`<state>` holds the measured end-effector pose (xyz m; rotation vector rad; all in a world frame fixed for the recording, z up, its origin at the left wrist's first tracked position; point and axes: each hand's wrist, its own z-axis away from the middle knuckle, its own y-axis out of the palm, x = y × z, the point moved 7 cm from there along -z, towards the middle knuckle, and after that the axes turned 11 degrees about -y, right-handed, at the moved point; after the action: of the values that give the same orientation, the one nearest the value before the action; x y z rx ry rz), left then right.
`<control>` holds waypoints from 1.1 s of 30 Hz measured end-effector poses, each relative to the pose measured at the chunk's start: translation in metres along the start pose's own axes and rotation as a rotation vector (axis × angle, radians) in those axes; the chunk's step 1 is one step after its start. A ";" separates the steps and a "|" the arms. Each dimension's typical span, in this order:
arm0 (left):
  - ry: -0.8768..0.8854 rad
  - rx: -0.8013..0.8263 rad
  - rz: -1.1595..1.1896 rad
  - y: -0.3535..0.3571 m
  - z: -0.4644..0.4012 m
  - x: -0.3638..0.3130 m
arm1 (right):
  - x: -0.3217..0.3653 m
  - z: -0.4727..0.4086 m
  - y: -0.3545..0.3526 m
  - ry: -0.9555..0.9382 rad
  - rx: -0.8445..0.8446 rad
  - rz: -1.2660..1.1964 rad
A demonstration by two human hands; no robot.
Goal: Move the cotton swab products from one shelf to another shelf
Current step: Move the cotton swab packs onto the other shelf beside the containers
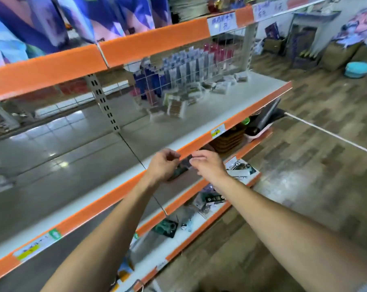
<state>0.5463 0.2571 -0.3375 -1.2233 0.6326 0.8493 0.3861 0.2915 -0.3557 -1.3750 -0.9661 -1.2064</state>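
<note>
Cotton swab packs (176, 106) stand in a small cluster toward the back of the white middle shelf (107, 157), in front of a wire grid. More small packs (219, 86) lie farther right on the same shelf. My left hand (163, 166) and my right hand (209, 166) are close together at the shelf's orange front edge (201, 142), well short of the swab packs. Between them is a small dark packet (179, 170), blurred. My left hand's fingers curl around it and my right hand's fingertips pinch its upper end.
An upper orange-edged shelf (153, 43) overhangs with hanging colourful goods. Lower shelves (199, 220) carry scattered small packets and brown baskets (229, 140). A wire grid (191, 66) with hanging blue and red items backs the shelf. To the right is a wooden floor aisle with boxes and a teal tub (358, 69).
</note>
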 end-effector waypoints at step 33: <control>0.084 -0.005 -0.158 0.169 -0.232 -0.169 | -0.037 -0.250 -0.184 -0.078 -0.053 0.030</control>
<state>0.3175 0.0151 -0.3486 -1.3006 0.5929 0.6704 0.1598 0.0756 -0.3651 -1.4827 -0.9712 -1.1704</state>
